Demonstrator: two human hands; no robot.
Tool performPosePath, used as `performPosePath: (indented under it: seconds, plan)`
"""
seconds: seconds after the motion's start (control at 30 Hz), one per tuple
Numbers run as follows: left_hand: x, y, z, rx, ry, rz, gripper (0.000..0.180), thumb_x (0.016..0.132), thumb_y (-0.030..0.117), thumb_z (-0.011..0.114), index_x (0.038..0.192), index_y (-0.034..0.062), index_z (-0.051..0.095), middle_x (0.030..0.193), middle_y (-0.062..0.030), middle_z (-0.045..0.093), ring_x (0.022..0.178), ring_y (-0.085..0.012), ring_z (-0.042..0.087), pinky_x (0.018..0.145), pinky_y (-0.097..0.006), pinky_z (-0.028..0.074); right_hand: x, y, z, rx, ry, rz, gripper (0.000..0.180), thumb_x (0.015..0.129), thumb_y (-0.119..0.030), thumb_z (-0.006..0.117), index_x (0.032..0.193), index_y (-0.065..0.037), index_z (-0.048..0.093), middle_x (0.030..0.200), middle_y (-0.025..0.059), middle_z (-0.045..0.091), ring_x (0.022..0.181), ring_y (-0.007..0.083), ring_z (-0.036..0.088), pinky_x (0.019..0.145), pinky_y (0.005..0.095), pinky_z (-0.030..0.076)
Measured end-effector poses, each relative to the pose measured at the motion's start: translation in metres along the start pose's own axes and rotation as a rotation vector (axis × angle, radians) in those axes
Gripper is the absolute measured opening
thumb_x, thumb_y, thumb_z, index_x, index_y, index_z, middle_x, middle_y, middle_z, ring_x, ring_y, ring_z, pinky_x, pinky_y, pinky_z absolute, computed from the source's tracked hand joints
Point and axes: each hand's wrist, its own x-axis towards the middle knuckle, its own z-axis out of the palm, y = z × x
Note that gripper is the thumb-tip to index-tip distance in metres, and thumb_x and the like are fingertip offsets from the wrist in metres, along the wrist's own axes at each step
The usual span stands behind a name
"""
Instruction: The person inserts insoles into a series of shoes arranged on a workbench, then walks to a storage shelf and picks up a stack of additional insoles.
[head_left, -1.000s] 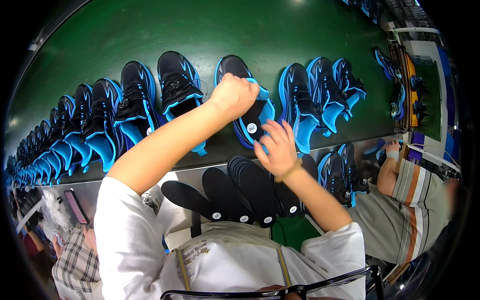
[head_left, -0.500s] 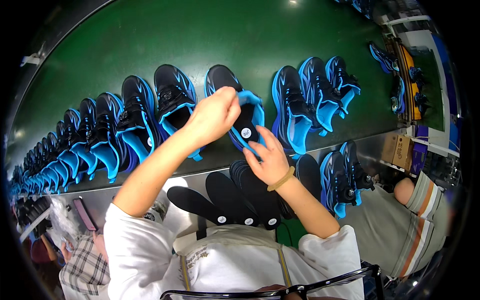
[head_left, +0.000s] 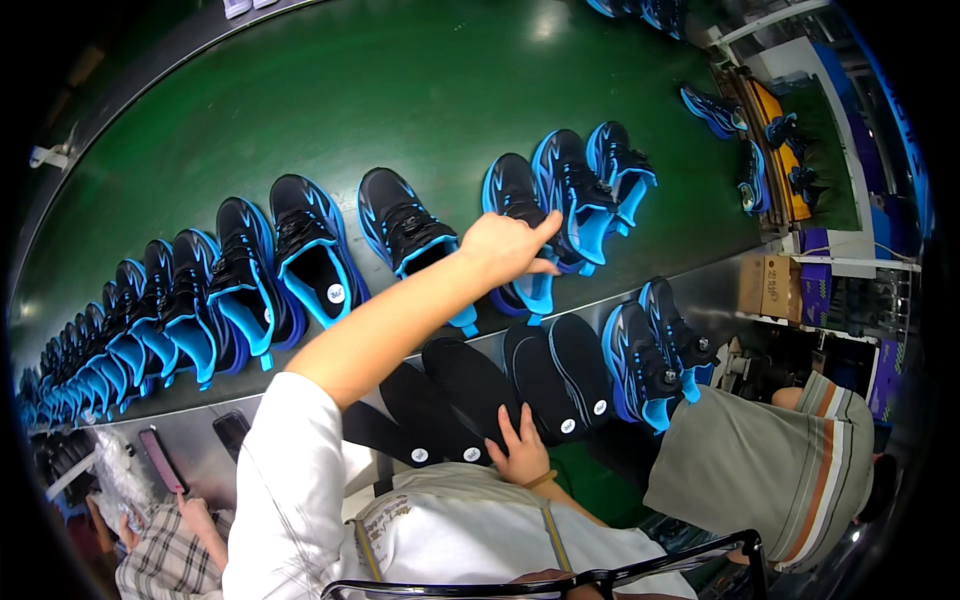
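Note:
My left hand [head_left: 505, 250] reaches across to a black-and-blue shoe [head_left: 512, 185] and lies over its opening, thumb and forefinger apart; the other fingers are mostly hidden. Its blue heel [head_left: 533, 295] shows below the hand. Under my left forearm stands another such shoe [head_left: 400, 225], its heel end partly covered. Close to my body, my right hand [head_left: 522, 458] rests on black insoles [head_left: 470, 375] with its fingers spread over the lower end of one. Further insoles [head_left: 565, 370], some with round white stickers, lie to either side.
A long row of matching shoes [head_left: 235, 260] runs left along the green table [head_left: 400, 90]. Two more shoes [head_left: 575, 190] stand right of my left hand. A pair [head_left: 640, 360] sits near the metal edge. Another person's shorts [head_left: 770, 470] show at the right.
My left hand has left one shoe's tongue and moved right to the neighbouring shoe. My right hand has drawn back from that first shoe to the insoles. The view has shifted.

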Motion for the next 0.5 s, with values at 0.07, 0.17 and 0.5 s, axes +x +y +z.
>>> performPosePath:
  seconds: [0.07,0.17,0.5]
  plan:
    - [0.009,-0.005,0.017,0.177,0.149,0.060,0.038,0.076,0.038,0.049,0.102,0.0109,0.042,0.062,-0.0111,0.055,0.058,-0.0266,0.056,0.054,-0.038,0.042,-0.001,0.002,0.000,0.001,0.017,-0.021,0.052,0.074,-0.021,0.053,0.121,-0.006,0.035,0.119,0.0327,0.027,0.101,0.0445,0.039,0.083,0.0424,0.037]
    - [0.023,-0.014,0.013,0.279,0.207,0.111,0.032,0.077,0.034,0.049,0.098,0.0104,0.045,0.061,-0.0079,0.055,0.057,-0.0254,0.057,0.052,-0.037,0.042,-0.008,0.023,-0.008,-0.050,0.060,-0.088,0.048,0.075,-0.018,0.051,0.117,0.002,0.036,0.115,0.0334,0.032,0.100,0.0446,0.040,0.083,0.0413,0.038]
    - [-0.002,-0.050,-0.029,-0.186,0.098,-0.450,0.047,0.077,0.045,0.046,0.083,0.0004,0.058,0.075,-0.0198,0.057,0.076,-0.0324,0.055,0.068,-0.039,0.043,0.110,0.011,-0.177,0.643,-0.065,0.022,0.010,0.073,-0.007,0.060,0.076,0.003,0.060,0.085,0.0101,0.058,0.076,0.0102,0.053,0.064,0.0221,0.043]
